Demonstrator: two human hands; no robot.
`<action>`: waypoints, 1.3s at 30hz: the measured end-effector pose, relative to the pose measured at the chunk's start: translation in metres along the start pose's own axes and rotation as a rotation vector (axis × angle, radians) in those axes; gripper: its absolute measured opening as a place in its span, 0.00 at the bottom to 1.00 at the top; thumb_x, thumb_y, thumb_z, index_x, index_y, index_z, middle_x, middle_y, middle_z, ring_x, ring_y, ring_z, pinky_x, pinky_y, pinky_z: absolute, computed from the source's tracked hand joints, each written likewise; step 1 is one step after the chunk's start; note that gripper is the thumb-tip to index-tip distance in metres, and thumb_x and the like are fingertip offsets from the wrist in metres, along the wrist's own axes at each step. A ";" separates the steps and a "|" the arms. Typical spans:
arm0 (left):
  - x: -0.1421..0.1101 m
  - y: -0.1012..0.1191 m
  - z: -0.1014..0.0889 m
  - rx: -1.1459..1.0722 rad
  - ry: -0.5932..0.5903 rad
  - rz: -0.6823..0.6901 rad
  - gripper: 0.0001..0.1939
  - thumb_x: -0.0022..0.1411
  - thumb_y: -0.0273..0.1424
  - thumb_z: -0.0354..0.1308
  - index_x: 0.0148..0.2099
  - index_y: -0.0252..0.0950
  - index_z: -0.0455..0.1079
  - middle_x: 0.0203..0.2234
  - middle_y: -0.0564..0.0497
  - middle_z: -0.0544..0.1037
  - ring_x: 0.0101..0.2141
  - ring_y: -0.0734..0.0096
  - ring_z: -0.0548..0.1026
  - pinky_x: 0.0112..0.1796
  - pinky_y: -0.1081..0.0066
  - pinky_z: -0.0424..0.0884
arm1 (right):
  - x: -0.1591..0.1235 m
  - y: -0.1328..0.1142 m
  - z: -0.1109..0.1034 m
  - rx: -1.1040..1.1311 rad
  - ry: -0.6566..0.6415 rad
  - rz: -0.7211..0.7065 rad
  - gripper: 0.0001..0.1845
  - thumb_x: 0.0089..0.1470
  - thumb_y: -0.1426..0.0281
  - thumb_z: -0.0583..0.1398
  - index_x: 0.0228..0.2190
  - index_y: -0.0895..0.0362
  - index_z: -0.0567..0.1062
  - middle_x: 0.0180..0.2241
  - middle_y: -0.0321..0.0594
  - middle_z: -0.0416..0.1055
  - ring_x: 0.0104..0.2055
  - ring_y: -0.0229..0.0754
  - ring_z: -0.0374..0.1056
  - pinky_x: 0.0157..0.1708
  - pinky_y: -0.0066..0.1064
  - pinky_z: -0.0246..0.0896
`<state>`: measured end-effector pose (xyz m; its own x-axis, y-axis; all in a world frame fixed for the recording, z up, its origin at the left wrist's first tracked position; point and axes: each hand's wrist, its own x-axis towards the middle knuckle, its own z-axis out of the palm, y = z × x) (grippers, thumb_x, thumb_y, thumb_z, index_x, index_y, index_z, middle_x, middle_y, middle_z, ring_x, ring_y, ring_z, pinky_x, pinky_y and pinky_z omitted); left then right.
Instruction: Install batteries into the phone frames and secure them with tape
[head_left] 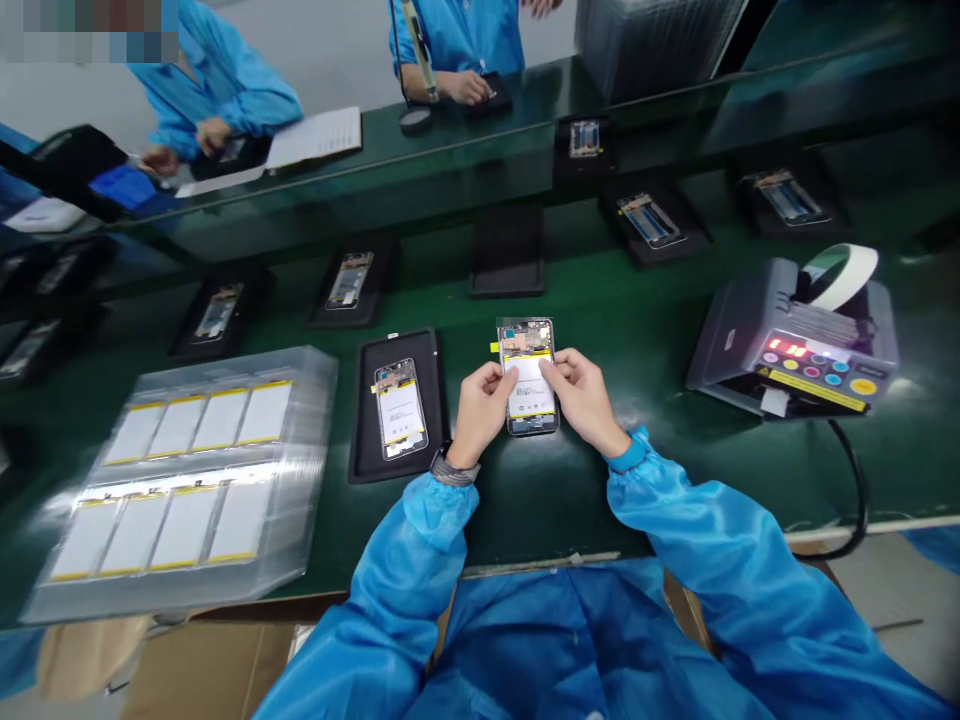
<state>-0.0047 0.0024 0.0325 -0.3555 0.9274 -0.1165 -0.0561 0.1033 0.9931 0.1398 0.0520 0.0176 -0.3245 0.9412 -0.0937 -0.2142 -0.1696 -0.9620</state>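
In front of me an opened phone (533, 425) sits between both hands, its circuit board showing at the top. A white battery (529, 385) with yellow edges lies inside its frame. My left hand (484, 405) grips the phone's left side, thumb on the battery. On the opposite side my right hand (583, 398) holds the phone, its thumb also resting on the battery. Both hands are closed on it; the fingers beneath are hidden. Just left, a second opened phone (401, 410) with a white battery lies in a black tray (364, 440).
A clear plastic tray stack (319, 420) with several white batteries stands at the left. To the right is a tape dispenser (739, 330) with a lit display and a cable. More black trays (508, 252) line the green bench; co-workers (457, 50) sit across.
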 end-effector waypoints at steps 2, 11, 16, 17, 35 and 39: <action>-0.002 -0.002 0.004 -0.006 0.064 -0.046 0.25 0.56 0.53 0.67 0.28 0.36 0.68 0.24 0.52 0.75 0.26 0.71 0.73 0.27 0.72 0.69 | -0.003 0.001 0.002 -0.033 -0.019 -0.003 0.24 0.51 0.48 0.69 0.30 0.53 0.70 0.24 0.34 0.73 0.24 0.40 0.68 0.24 0.30 0.63; -0.003 -0.012 0.010 0.056 0.178 -0.021 0.25 0.57 0.53 0.66 0.29 0.34 0.72 0.23 0.52 0.73 0.24 0.73 0.68 0.24 0.73 0.64 | -0.011 0.003 0.009 -0.109 -0.014 -0.031 0.23 0.54 0.48 0.67 0.30 0.52 0.69 0.24 0.34 0.70 0.25 0.40 0.67 0.26 0.31 0.63; -0.005 -0.014 0.013 0.139 0.207 0.026 0.22 0.60 0.49 0.65 0.27 0.35 0.70 0.21 0.54 0.70 0.23 0.74 0.66 0.23 0.74 0.61 | -0.013 0.004 0.009 -0.173 0.036 -0.033 0.24 0.57 0.48 0.65 0.28 0.53 0.67 0.23 0.34 0.70 0.23 0.38 0.64 0.21 0.29 0.58; -0.006 -0.014 0.013 0.154 0.213 0.033 0.22 0.60 0.48 0.65 0.27 0.36 0.69 0.21 0.54 0.70 0.23 0.74 0.66 0.23 0.73 0.60 | -0.013 0.005 0.010 -0.197 0.045 -0.036 0.24 0.58 0.48 0.65 0.27 0.53 0.66 0.22 0.34 0.70 0.22 0.37 0.63 0.21 0.28 0.56; -0.013 -0.013 0.021 0.182 0.244 0.124 0.18 0.60 0.44 0.65 0.32 0.33 0.76 0.23 0.54 0.72 0.26 0.75 0.66 0.28 0.75 0.61 | -0.015 0.003 0.008 -0.292 0.062 -0.109 0.19 0.59 0.51 0.64 0.36 0.54 0.72 0.24 0.34 0.72 0.24 0.38 0.66 0.23 0.27 0.59; -0.013 -0.008 0.022 0.091 0.220 0.125 0.17 0.60 0.44 0.66 0.34 0.32 0.77 0.25 0.53 0.75 0.27 0.74 0.68 0.28 0.75 0.63 | -0.015 0.001 0.009 -0.281 0.071 -0.154 0.18 0.59 0.53 0.64 0.32 0.55 0.70 0.25 0.34 0.71 0.25 0.37 0.67 0.25 0.27 0.61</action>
<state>0.0210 -0.0029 0.0260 -0.5495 0.8353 0.0165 0.0820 0.0343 0.9960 0.1359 0.0347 0.0204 -0.2412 0.9692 0.0502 0.0100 0.0542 -0.9985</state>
